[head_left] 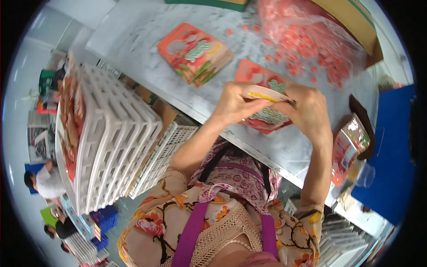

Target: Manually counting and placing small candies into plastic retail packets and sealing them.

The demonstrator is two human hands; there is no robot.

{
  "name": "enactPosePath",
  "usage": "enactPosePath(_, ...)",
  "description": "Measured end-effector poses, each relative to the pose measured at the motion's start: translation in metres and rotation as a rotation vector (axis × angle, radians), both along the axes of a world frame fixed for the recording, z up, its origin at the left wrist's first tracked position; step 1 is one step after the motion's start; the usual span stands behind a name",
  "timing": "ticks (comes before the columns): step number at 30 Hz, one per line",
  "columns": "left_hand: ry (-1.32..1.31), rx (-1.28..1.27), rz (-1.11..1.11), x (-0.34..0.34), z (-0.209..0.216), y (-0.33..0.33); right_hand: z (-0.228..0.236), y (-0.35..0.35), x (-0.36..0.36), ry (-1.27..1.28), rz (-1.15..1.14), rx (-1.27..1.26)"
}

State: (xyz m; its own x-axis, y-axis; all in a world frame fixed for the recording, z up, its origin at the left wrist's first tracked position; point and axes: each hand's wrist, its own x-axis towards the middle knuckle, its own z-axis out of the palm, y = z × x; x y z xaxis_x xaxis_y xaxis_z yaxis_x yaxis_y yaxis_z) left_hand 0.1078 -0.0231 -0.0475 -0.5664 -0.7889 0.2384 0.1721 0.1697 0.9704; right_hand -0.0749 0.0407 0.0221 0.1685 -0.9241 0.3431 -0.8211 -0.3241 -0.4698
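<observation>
Both my hands hold a pouch (266,94) above the marble-patterned table. I see it nearly edge-on, as a pale band with a yellow stripe. My left hand (234,103) pinches its left end, and my right hand (307,107) grips the right end, thumbs toward each other. Whether its mouth is parted I cannot tell. Under it a red printed pouch (255,71) lies on the table, partly covered by my hands. Farther left lies a stack of similar red and brown pouches (193,53), printed with green leaves.
A clear plastic bag (320,44) of small red pieces spills onto the table at the far right, beside a cardboard box (356,18). Stacked white crates (111,133) stand left of the table. Another red package (349,147) and a blue panel (387,155) are at the right.
</observation>
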Motion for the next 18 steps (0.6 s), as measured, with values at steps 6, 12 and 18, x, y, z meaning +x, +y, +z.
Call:
enactPosePath(6,0.043,-0.076,-0.003,0.006,0.004,-0.001,0.008,0.003,0.008,0.019,-0.048,0.035)
enactPosePath(12,0.131,-0.153,0.017,0.029,0.014,-0.006,0.011,-0.005,0.011,0.013,0.09,-0.01)
enactPosePath(18,-0.004,-0.185,0.146,0.061,0.044,0.006,0.019,0.005,0.022,0.064,0.067,0.032)
